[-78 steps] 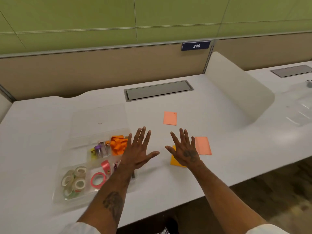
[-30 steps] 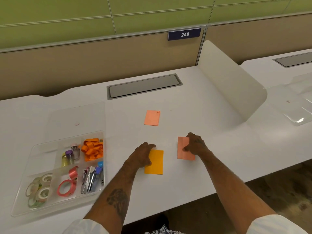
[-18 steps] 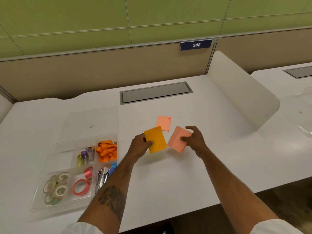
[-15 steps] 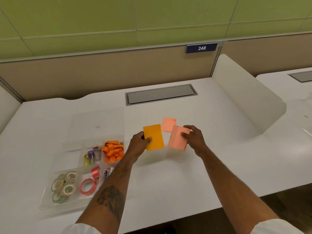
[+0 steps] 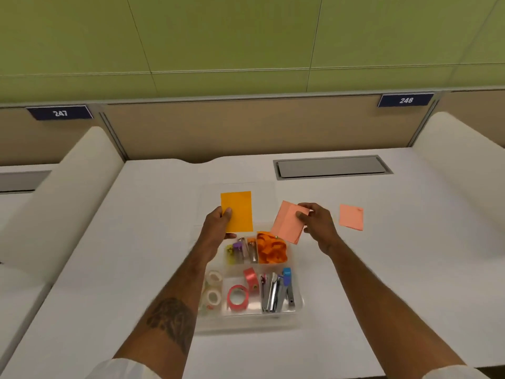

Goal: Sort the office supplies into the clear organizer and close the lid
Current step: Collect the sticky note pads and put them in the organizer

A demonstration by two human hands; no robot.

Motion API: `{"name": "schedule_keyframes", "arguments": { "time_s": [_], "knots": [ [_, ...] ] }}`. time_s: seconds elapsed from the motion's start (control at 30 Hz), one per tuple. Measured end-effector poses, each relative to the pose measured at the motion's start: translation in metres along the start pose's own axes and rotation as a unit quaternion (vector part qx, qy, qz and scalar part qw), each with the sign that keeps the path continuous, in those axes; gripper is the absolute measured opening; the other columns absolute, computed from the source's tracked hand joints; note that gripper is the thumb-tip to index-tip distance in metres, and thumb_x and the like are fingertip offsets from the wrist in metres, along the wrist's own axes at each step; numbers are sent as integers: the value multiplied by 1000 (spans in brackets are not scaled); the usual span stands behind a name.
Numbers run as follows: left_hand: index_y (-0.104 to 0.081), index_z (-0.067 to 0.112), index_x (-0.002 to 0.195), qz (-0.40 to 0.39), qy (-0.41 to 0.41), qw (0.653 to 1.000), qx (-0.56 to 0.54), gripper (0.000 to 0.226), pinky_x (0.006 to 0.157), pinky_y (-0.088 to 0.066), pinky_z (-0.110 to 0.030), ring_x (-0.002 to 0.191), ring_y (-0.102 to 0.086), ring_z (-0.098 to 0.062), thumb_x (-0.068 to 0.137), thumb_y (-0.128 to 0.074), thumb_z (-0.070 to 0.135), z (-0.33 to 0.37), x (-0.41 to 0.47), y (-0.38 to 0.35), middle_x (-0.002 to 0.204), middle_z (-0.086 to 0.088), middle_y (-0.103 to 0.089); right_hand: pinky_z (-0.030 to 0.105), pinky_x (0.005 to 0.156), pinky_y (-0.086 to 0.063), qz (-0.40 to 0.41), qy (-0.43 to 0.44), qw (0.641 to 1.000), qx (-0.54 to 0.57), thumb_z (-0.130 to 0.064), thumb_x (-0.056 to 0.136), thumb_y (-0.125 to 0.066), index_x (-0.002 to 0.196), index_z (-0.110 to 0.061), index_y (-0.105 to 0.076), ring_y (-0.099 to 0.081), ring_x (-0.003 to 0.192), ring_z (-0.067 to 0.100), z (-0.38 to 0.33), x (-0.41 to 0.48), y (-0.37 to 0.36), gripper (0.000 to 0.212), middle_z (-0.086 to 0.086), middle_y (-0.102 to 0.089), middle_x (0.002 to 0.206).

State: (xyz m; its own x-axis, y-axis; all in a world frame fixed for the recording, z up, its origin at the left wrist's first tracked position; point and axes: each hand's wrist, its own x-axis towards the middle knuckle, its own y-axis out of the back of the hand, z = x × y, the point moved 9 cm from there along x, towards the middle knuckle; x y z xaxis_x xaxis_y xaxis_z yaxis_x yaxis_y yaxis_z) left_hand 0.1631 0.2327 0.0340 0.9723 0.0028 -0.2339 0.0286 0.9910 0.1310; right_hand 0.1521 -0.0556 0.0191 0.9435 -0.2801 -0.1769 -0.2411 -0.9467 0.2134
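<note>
Left hand [image 5: 218, 228] pinches one orange note pad [image 5: 236, 211], right hand [image 5: 317, 222] pinches one pink pad [image 5: 288, 222], both above the open clear organizer [image 5: 296, 305]; a second pink pad [image 5: 351, 216] lies on desk [image 5: 396, 255].

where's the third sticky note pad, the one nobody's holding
In the head view the loose pink pad lies flat on the white desk, just right of the right hand and outside the clear organizer.

Single head-worn view, forward and down over the white desk [image 5: 136, 269], near, facing the partition wall [image 5: 246, 127].
</note>
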Motion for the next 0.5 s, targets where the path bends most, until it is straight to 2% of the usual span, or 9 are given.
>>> {"name": "schedule_keyframes", "arguments": {
  "time_s": [0.13,0.23,0.37,0.5],
  "knots": [
    [-50,16,118,21,-1,1000,4,23,72,-59,-41,102,-58,-26,102,-46,31,-11,0,66,117,-7,-56,34,75,-51,-26,2,1000,-15,-13,93,-59,121,-13,-58,-57,107,26,-14,-10,-67,28,7,-60,119],
    [-51,15,119,28,4,1000,-3,25,70,-59,-39,103,-59,-28,101,-47,31,-24,-3,104,120,-9,-57,38,81,-54,-41,10,999,-20,-11,91,-61,114,-16,-63,-59,106,25,-21,-17,-109,24,6,-62,115],
    [-50,15,121,46,15,999,-9,27,71,-58,-39,105,-59,-30,100,-47,32,-40,-7,140,121,-10,-56,33,76,-49,-71,26,995,-61,-11,90,-61,105,-16,-68,-61,98,21,-28,-29,-157,18,4,-67,106],
    [-49,15,121,58,22,998,-21,27,70,-58,-37,104,-59,-30,100,-47,32,-50,-11,160,122,-10,-56,36,77,-50,-96,75,983,-135,-13,89,-60,101,-15,-69,-62,86,18,-41,-39,-197,15,3,-69,98]
  ]
}}
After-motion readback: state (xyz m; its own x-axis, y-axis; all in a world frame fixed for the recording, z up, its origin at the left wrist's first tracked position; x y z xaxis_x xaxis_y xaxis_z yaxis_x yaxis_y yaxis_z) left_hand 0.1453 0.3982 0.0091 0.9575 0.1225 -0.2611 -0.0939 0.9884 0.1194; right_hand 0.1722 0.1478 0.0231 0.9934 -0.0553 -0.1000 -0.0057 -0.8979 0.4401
